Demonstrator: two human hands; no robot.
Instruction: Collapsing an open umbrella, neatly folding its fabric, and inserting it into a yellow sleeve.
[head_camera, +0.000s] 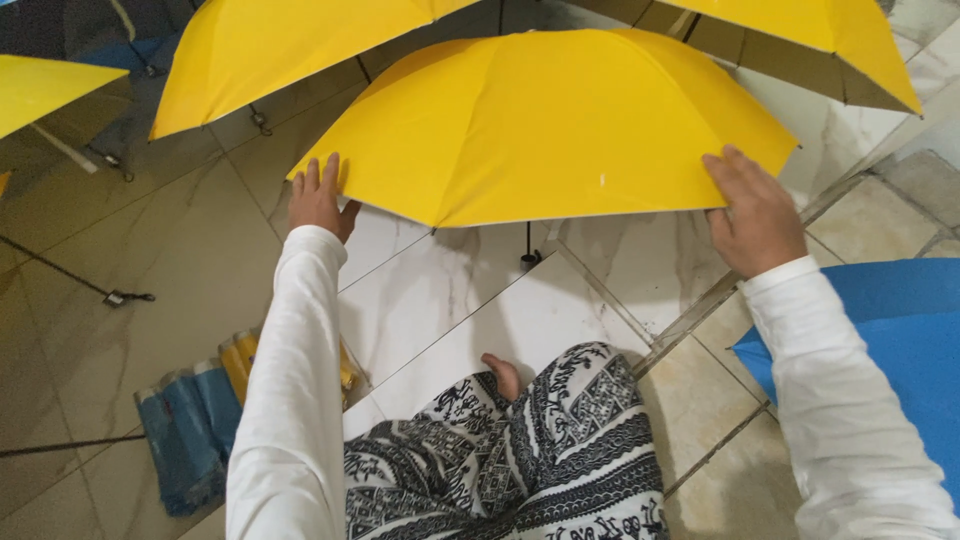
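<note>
Both arms extend forward in white sleeves, set wide apart. The left hand (318, 200) lies palm down with fingers straight. The right hand (752, 215) curls its fingers downward, knuckles up.

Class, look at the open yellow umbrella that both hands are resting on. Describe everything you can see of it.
The yellow umbrella is open, its canopy a smooth, fabric-looking dome with seams running out from the middle and a pale underside edge. It stands tilted over the marbled tile floor, its dark shaft just showing beneath. The left hand lies on its near left edge and the right hand on its near right edge. Other open yellow umbrellas crowd behind it.
</note>
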